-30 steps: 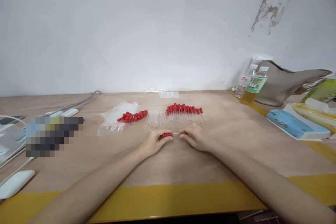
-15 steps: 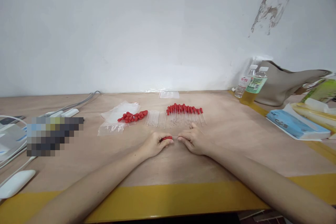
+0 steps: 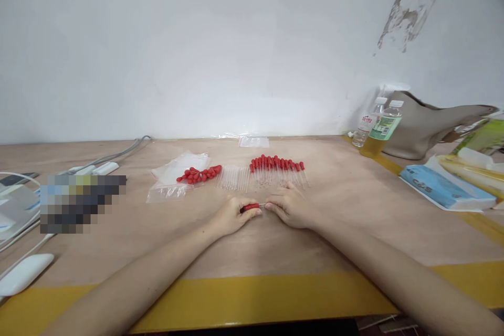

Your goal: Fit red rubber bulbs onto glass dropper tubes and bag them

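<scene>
My left hand is closed around a red rubber dropper bulb at the middle of the table. Facing it, my right hand pinches a thin clear glass tube whose end meets the bulb's mouth. Just beyond my hands lies a row of droppers, red bulbs on clear tubes. Left of them is a row of bare glass tubes. A pile of loose red bulbs rests partly on clear plastic bags.
Two bottles and a grey-brown vessel stand at the right back. A blue tissue pack lies on the right. Cables and a white mouse-like object are at left. Yellow tape runs along the front edge.
My right hand has shifted slightly left toward my left hand, and less of the tube shows between them. The rows and the pile look unchanged.
</scene>
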{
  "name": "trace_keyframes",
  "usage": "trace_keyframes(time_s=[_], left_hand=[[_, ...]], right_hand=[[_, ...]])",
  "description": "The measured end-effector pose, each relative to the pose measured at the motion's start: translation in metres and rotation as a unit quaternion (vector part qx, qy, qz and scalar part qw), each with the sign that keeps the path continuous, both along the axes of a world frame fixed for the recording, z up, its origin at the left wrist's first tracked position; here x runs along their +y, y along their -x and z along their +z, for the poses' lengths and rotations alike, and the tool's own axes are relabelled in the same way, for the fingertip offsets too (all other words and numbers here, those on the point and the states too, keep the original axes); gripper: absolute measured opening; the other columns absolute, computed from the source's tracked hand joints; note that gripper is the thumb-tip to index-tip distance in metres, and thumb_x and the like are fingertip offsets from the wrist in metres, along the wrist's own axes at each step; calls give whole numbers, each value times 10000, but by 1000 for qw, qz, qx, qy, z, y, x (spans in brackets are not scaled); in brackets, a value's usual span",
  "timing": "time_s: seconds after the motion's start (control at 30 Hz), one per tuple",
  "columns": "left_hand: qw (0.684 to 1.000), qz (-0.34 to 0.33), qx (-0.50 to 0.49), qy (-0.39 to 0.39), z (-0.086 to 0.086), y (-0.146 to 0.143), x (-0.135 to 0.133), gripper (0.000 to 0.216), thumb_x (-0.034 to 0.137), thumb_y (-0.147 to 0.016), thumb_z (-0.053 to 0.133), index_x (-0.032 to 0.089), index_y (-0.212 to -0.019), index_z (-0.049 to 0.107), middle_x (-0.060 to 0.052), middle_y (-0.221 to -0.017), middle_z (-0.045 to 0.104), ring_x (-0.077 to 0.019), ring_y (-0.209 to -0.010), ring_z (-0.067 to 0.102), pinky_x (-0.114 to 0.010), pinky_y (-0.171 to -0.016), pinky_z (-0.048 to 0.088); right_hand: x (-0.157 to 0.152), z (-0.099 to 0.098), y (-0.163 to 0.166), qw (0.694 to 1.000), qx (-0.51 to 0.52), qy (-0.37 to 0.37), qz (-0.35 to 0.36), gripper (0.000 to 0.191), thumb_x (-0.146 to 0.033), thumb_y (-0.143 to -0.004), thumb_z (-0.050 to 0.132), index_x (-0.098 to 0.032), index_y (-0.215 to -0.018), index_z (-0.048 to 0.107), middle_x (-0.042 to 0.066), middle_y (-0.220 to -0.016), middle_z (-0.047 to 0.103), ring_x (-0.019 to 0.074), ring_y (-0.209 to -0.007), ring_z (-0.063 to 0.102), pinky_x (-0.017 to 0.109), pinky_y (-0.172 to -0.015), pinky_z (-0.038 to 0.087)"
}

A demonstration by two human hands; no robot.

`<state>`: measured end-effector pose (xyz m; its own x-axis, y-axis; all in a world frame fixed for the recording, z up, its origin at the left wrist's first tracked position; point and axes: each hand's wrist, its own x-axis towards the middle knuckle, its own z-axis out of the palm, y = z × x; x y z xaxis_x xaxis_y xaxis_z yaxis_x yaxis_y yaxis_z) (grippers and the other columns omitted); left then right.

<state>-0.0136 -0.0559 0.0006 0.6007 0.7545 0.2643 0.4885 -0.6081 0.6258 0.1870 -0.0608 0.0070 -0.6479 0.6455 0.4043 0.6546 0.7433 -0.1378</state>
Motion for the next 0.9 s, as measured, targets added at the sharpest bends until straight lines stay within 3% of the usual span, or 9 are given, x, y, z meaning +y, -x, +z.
trace_keyframes(time_s=[0.13, 0.23, 0.37, 0.43, 0.57, 0.9], left_hand=[[995, 51, -27, -81, -2, 8, 5, 468, 418, -703, 602, 193, -1106, 524, -37, -923, 583, -121, -689, 502, -232, -625, 418], [990, 75, -31, -118, -5, 16, 11, 393, 368, -734, 578, 186, -1079, 536, -35, -854, 560, -109, -640, 480, -233, -599, 417], [990, 58, 2, -125, -7, 19, 12, 246, 313, -771, 531, 180, -968, 594, -27, -785, 535, -109, -632, 480, -243, -614, 417], [992, 48, 11, -118, -7, 18, 11, 229, 307, -777, 520, 187, -954, 603, -33, -817, 539, -114, -652, 490, -249, -624, 420], [993, 48, 13, -110, -6, 18, 10, 203, 302, -779, 516, 183, -911, 615, -38, -835, 546, -119, -666, 503, -253, -633, 423], [994, 42, 9, -96, -6, 17, 11, 188, 293, -778, 516, 173, -880, 619, -46, -860, 563, -123, -686, 521, -259, -647, 434]], right_hand=[[8, 9, -15, 998, 31, 27, -40, 312, -331, -859, 379, -177, -770, 635, 49, -768, 583, 132, -691, 503, 248, -635, 327], [31, 13, -38, 986, 83, 70, -127, 305, -302, -846, 384, -163, -726, 627, 48, -724, 598, 143, -673, 529, 234, -618, 359], [68, 12, -64, 912, 146, 98, -372, 247, -211, -810, 388, -140, -903, 605, 90, -851, 637, 186, -801, 567, 239, -665, 379], [80, 8, -68, 883, 154, 100, -431, 299, -162, -780, 393, -88, -1029, 542, 138, -904, 626, 202, -837, 567, 246, -667, 383], [86, -3, -65, 871, 152, 94, -457, 314, -127, -745, 388, -64, -1020, 526, 178, -921, 608, 224, -841, 565, 267, -658, 386], [81, -14, -64, 890, 97, 71, -439, 234, -174, -708, 429, -133, -873, 589, 140, -867, 620, 228, -796, 572, 271, -622, 381]])
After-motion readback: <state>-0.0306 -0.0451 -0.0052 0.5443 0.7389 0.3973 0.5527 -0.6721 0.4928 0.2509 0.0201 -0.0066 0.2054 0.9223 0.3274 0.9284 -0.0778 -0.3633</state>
